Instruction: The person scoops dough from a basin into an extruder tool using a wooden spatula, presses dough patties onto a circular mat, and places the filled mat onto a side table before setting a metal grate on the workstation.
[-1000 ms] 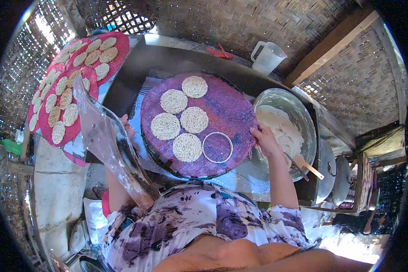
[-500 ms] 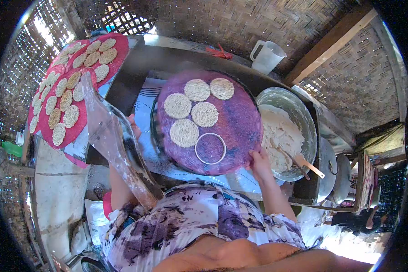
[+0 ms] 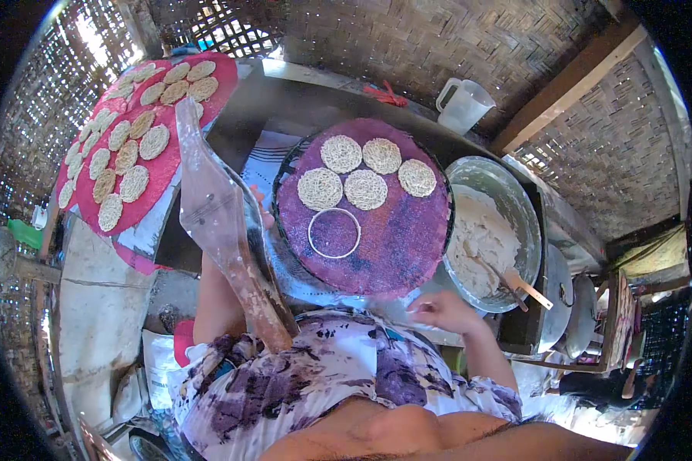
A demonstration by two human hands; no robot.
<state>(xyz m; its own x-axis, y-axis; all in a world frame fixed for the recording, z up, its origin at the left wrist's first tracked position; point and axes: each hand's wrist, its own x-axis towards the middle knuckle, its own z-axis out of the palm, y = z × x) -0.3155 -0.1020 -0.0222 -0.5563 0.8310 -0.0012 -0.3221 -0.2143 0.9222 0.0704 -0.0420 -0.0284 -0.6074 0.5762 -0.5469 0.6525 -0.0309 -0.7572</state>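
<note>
A round tray covered in purple cloth (image 3: 396, 246) lies in front of me. Several lacy pale discs (image 3: 365, 189) rest on its far half, and a thin white ring (image 3: 334, 233) lies flat towards its left. My right hand (image 3: 444, 311) is just off the tray's near right edge, fingers loosely curled and nothing visible in them. A long wooden press (image 3: 215, 215) slants up from my lap, its wide part left of the tray. Behind it is my left hand (image 3: 262, 206), closed around the press; only some fingertips show.
On the right stands a metal basin (image 3: 530, 230) of white dough with a wooden-handled tool (image 3: 530, 292) in it. Pink cloth (image 3: 158, 165) at the left bears many finished discs. A plastic pitcher (image 3: 467, 106) and red strands (image 3: 386, 94) sit along the back ledge.
The tray has turned clockwise, carrying the discs and ring round with it. My right hand has let go of its rim and drawn back. The press and left hand have shifted right.
</note>
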